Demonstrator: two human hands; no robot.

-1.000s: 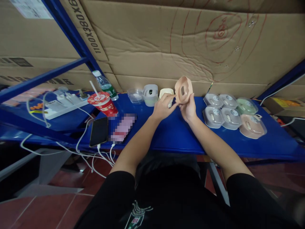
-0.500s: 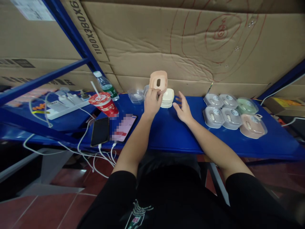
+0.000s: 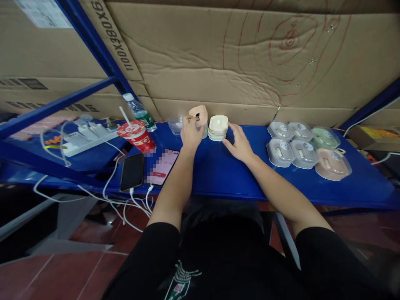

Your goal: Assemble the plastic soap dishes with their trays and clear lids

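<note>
My left hand (image 3: pixel 190 132) is closed on a peach-pink plastic box piece (image 3: pixel 199 113) with a slot, holding it down at the back of the blue shelf (image 3: pixel 225 175), where a grey stack stood earlier. My right hand (image 3: pixel 238 143) lies open on the shelf, its fingertips touching a stack of cream-white box pieces (image 3: pixel 218 126) just to the right of the pink one. A clear plastic bowl (image 3: pixel 175 123) sits left of the pink piece.
Several lidded boxes, grey (image 3: pixel 290 143), green (image 3: pixel 323 137) and pink (image 3: pixel 333 163), lie at the right. A red cup with a straw (image 3: pixel 136 136), a water bottle (image 3: pixel 139 111), two phones (image 3: pixel 131 171) on cables and a power strip (image 3: pixel 84 135) are at the left. Cardboard (image 3: pixel 250 54) backs the shelf.
The pink piece went from both hands to my left hand alone, moved left and came down at the back of the shelf. My right hand let go and reached to the cream stack.
</note>
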